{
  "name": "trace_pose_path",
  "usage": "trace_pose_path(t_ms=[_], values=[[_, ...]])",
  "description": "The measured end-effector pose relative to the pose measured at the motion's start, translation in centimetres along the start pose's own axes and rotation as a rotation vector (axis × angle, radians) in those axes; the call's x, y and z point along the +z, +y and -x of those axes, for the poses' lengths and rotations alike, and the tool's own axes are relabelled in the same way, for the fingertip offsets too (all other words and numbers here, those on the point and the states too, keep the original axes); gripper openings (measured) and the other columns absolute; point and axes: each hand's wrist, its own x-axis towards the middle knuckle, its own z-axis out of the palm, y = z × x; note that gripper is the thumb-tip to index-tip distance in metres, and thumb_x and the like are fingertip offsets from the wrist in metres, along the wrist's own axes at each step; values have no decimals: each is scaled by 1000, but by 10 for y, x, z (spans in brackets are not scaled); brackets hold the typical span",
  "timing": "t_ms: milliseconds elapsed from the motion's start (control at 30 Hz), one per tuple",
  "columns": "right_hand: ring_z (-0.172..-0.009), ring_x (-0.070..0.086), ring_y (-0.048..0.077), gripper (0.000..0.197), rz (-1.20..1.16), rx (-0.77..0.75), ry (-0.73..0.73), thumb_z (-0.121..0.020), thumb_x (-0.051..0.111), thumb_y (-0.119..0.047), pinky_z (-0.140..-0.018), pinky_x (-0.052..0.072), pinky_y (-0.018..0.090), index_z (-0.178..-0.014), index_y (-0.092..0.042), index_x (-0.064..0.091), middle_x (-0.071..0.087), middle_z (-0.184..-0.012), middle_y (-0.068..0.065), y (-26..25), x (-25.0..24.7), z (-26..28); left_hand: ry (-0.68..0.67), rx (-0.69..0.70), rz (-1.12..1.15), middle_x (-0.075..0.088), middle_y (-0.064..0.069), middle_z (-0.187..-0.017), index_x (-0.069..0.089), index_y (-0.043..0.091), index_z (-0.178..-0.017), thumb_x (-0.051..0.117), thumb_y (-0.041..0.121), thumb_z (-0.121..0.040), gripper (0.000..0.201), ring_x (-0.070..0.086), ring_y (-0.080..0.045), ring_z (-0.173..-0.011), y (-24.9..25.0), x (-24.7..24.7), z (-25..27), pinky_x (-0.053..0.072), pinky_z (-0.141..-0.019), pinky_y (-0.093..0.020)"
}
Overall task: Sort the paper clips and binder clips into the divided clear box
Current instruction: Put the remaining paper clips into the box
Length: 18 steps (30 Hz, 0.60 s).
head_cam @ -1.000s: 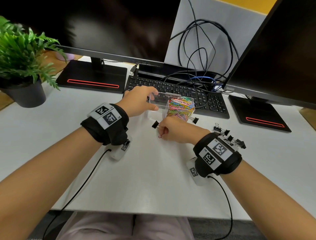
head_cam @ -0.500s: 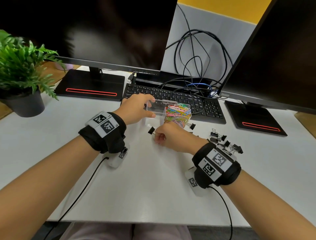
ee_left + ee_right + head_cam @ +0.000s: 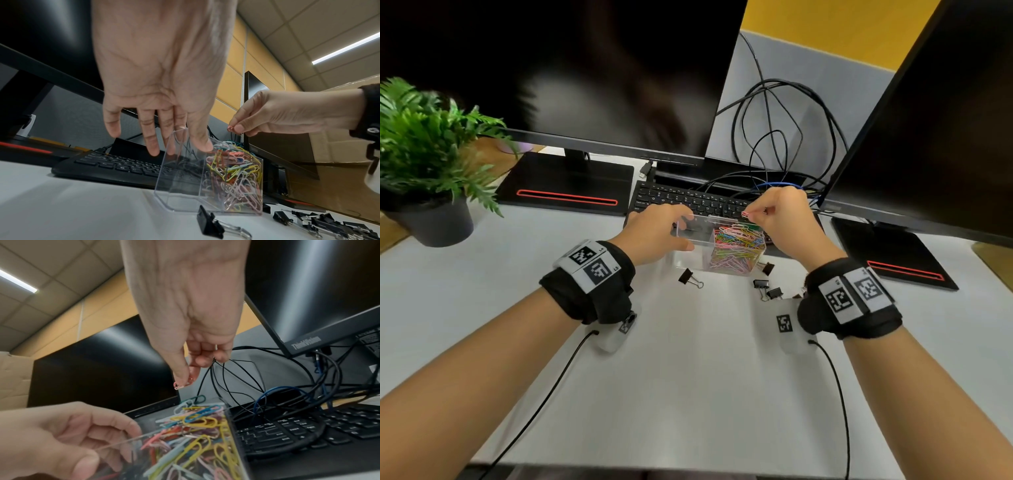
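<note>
The divided clear box (image 3: 690,255) stands in front of the keyboard. Its right compartment is full of coloured paper clips (image 3: 738,245); its left compartment looks clear. My left hand (image 3: 678,236) grips the box's left end, thumb on the near wall, fingers over the far rim (image 3: 123,441). My right hand (image 3: 751,214) is held above the right compartment and pinches a pink paper clip (image 3: 744,214) (image 3: 177,387) (image 3: 229,128) between thumb and forefinger. Black binder clips lie on the table: one (image 3: 690,277) in front of the box, several (image 3: 768,287) to its right.
A black keyboard (image 3: 688,198) sits just behind the box, with tangled cables (image 3: 774,137) behind it. Two monitors stand on black bases (image 3: 565,186) (image 3: 893,255) to either side. A potted plant (image 3: 431,171) is at the far left. The white table (image 3: 688,377) stretches toward me.
My right hand has risen from the table in front of the box, carrying the pink paper clip, to above the right compartment. The left hand keeps its hold on the box.
</note>
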Motion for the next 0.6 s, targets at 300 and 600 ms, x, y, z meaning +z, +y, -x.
trace_pose_path(t_ms=[300,600], values=[[-97,65,29,18,86,47,-130,-90,58,-7,-86,50,30,-97,-7,76,71,-100,12,6,6,-5,6,4,0,63,8,-116,53,31,-130,73,40,-83,52,56,-19,-109,-1,0,0,29,-97,-44],[-94,65,30,19,49,9,-97,-88,57,-3,-85,50,36,-93,-6,75,71,-96,14,9,5,3,2,-2,-2,64,6,-118,53,31,-130,73,39,-84,51,56,-20,-111,1,0,0,30,-101,-46]])
